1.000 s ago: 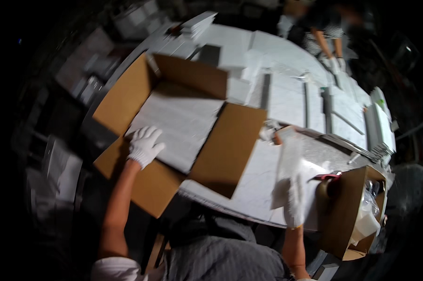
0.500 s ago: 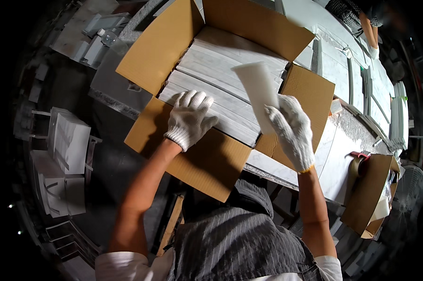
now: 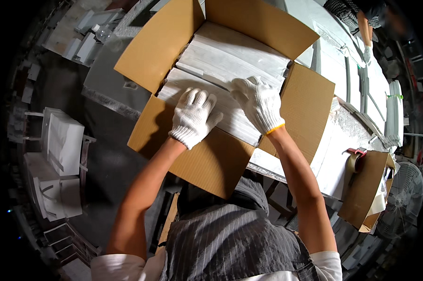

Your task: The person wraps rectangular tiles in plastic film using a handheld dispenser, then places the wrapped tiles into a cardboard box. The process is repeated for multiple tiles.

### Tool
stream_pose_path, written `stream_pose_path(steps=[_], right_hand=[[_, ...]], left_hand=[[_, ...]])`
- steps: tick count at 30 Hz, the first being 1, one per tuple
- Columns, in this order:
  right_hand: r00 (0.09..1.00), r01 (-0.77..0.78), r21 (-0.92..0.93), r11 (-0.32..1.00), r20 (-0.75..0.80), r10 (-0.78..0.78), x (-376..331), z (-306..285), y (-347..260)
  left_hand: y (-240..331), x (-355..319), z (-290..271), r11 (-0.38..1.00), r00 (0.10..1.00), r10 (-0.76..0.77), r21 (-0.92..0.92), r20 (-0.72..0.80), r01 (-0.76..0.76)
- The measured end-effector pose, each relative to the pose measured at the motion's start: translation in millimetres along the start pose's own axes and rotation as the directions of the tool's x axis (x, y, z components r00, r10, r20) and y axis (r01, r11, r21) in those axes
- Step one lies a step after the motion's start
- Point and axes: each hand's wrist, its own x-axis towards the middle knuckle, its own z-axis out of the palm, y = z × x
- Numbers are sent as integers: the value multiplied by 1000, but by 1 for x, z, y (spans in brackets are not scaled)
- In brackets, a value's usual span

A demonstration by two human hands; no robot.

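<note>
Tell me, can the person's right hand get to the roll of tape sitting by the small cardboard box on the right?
Probably yes. The right hand rests on the white packs in the big cardboard box, and nothing stands between it and the red-handled tape roll.

a large brown cardboard box [image 3: 286, 107] is sitting open on the bench, its flaps spreading outward around flat white packets [image 3: 230, 61] lying stacked inside, while a smaller brown carton [image 3: 363, 187] is standing at the right.
</note>
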Motion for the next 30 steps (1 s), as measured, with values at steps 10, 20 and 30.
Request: stream_pose_path(steps=[10, 20, 30], right_hand=[[990, 80, -180, 980, 132, -57, 13, 16, -4], [985, 144, -173, 974, 117, -125, 20, 39, 4], [994, -51, 4, 999, 96, 50, -14, 6, 34]], left_hand=[[2, -6, 5, 997, 999, -43, 63, 15, 42], [-32, 33, 11, 965, 977, -137, -246, -164, 94], [-30, 59, 22, 986, 993, 93, 146, -73, -81]])
